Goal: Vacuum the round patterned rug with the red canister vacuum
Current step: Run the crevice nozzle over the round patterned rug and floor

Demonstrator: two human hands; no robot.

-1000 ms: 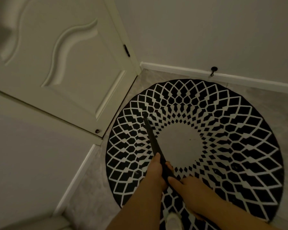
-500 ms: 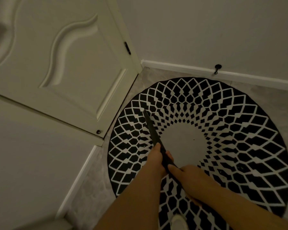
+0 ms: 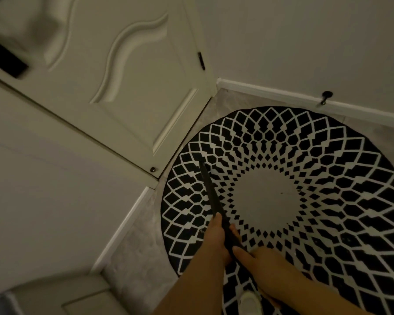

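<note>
The round black-and-white patterned rug (image 3: 305,169) with a plain pale centre lies on the grey floor. A thin black vacuum wand (image 3: 210,192) slants across its left half, its tip on the rug near the left rim. My left hand (image 3: 216,237) grips the wand from the left, and my right hand (image 3: 266,267) grips it just below. The red canister is out of view.
A cream panelled door (image 3: 127,71) stands open at the rug's upper left edge. White baseboard (image 3: 282,92) and walls close in behind and on the left. A black door stop (image 3: 326,96) sits at the back wall. A white shoe (image 3: 248,303) shows at the bottom.
The view has drifted left and down, so rug and door appear further right. The wand tip slid slightly toward the rug's left rim. Both hands keep their grip.
</note>
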